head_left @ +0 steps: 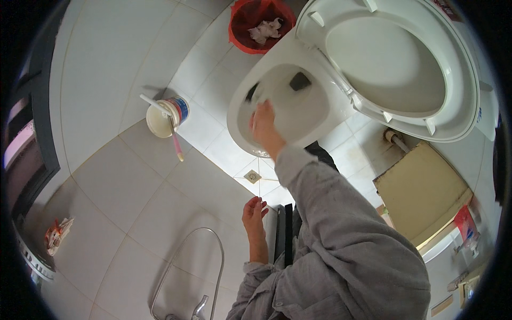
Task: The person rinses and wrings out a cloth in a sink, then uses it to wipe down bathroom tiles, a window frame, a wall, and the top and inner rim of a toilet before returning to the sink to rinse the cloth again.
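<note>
My right hand [263,121] reaches into the white toilet bowl [306,109], its fingers closed and smeared by motion. A blurred whitish shape shows at its fingertips, but I cannot tell what it is. Two dark patches show in the bowl, one beside that hand and one farther right. The toilet seat and lid [448,80] are raised, leaning to the right. My left hand [255,216] hangs lower down, in front of the toilet, fingers loosely bent and somewhat apart, with nothing visible in it.
A red-lined bin [234,33] with crumpled paper stands behind the toilet. Left is a white bucket [156,125] with a pink-tipped stick across it. A floor drain [252,176] lies before the bowl. A metal shower hose [220,248] loops at lower left; a yellowish cabinet [421,186] stands right.
</note>
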{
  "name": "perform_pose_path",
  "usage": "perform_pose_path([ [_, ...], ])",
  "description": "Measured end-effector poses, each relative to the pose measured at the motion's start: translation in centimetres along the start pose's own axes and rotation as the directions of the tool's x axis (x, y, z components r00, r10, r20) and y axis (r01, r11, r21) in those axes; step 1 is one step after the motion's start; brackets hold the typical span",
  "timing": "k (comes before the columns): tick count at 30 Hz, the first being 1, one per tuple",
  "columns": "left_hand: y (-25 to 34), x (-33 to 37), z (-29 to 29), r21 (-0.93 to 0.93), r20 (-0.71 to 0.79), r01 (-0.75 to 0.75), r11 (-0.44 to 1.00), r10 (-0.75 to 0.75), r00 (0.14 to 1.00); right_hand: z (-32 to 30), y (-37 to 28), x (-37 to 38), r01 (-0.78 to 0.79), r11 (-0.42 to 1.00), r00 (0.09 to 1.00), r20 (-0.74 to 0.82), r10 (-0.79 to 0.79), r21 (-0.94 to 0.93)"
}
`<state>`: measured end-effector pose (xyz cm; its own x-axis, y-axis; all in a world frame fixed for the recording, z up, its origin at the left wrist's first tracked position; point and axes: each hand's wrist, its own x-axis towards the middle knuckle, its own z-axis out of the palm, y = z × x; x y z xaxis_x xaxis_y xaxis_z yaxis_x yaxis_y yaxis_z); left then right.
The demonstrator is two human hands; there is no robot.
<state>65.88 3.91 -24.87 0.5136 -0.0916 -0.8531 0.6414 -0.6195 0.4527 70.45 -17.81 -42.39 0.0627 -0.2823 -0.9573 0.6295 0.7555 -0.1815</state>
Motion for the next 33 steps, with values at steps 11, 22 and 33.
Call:
perform_pose_path([
  [11, -2.1, -2.2, 0.7, 0.010, 0.021, -0.063, 0.998, 0.062, 0.998, -9.9, 5.3, -4.8, 0.167, 0.607, 0.982, 0.186, -0.033, -0.777],
  [22, -9.5, -7.2, 1.0, -0.022, 0.215, -0.313, 0.949, 0.311, 0.926, -22.6, -8.1, -19.5, 0.435, 0.764, 0.876, 0.421, -0.236, -0.476],
  [33, -14.3, -17.8, 6.4, 0.013, 0.567, -0.522, 0.853, 0.424, 0.707, -42.1, -18.5, -39.0, 0.855, 0.508, 0.480, 0.525, -0.702, -0.103],
])
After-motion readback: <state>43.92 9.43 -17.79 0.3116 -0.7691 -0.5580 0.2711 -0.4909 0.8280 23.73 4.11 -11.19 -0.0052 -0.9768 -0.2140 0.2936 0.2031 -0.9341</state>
